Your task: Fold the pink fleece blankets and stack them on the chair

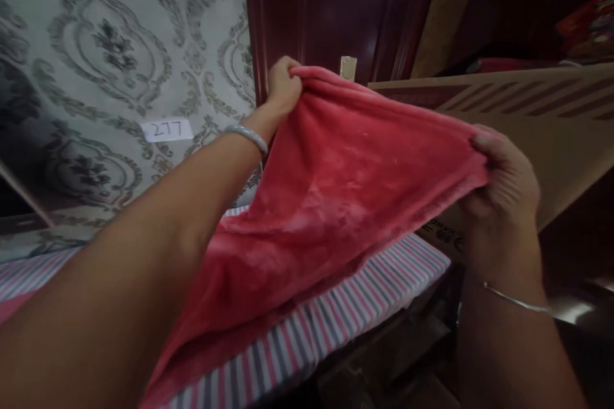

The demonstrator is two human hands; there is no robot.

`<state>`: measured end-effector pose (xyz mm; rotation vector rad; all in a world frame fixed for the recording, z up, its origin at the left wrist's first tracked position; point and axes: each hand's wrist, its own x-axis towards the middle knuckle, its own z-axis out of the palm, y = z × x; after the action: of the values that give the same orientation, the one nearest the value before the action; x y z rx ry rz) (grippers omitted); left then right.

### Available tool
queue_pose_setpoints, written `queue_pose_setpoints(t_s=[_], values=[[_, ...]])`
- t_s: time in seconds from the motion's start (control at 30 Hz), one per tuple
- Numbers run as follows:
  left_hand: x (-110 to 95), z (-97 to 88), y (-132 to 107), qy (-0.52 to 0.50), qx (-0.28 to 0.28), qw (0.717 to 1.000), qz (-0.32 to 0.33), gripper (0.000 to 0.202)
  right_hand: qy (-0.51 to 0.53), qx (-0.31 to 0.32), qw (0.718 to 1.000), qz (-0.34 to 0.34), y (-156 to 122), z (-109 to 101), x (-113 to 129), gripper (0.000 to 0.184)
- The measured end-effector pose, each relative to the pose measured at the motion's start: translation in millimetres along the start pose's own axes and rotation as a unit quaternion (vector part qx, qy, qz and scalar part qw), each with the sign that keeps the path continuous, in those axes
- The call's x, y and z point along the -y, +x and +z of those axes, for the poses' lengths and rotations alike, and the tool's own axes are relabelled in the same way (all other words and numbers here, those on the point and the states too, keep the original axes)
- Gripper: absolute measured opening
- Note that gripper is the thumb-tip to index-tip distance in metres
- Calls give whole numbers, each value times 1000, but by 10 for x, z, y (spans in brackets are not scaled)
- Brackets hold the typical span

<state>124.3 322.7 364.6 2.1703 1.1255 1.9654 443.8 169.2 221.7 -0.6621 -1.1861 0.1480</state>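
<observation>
- Above the striped sheet, a red blanket, raised and drawn taut between two hands, lower folds trailing down onto the stripes.
- High over the far side of the sheet, the left hand, curled tightly around one upper end of the blanket, forearm reaching across the sheet's left part.
- Off the right end of the sheet, nearer than the left, the right hand, clasping the opposite end of the blanket, fingers partly hidden in the cloth.
- Over the sheet, on the left wrist, a pale bangle; to the right of the sheet, on the other wrist, a thin bracelet.
- Beyond the sheet, a wall in scrolled floral pattern, bearing a white card marked "277".
- Behind the sheet, to the right of that pattern, a dark red door with a small, pale plate.
- Past the right end of the sheet, a cardboard box, printed with slanting bars along the top.
- Below the sheet's right edge, shapes too dark to tell.
</observation>
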Motion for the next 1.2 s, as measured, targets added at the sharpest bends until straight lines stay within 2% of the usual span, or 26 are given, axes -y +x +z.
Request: queue_pose_setpoints(t_s=[0.13,0.3,0.4,0.5,0.67,0.77,0.83,0.97,1.1,1.2], values=[[188,828,13,14,73,995,67,28,-22,-55,998,15,-79,-289,-415,14],[688,1699,-231,12,168,984,53,31,-18,-161,982,94,-292,-500,-1129,8],[1060,2080,-470,12,205,978,42,38,-49,-229,963,131,-423,-519,-1631,14],[1433,2323,-717,36,253,967,15,45,-97,-268,947,147,-576,-450,-2128,28],[1969,2526,-1167,81,348,933,-42,55,-188,-284,924,172,-948,-334,-2763,37],[2175,2585,-1471,109,406,905,-68,62,-221,-275,913,204,-1131,-375,-2965,36],[2271,2584,-1634,120,414,899,-78,66,-240,-258,912,210,-1194,-432,-3032,37],[2451,2425,-1770,177,401,890,-124,59,-276,-226,908,219,-1221,-519,-3077,40],[2651,2139,-1805,255,436,839,-204,38,-299,-227,896,237,-1216,-557,-3091,38],[2746,2002,-1874,294,453,811,-226,35,-328,-205,888,250,-1213,-574,-3082,34]])
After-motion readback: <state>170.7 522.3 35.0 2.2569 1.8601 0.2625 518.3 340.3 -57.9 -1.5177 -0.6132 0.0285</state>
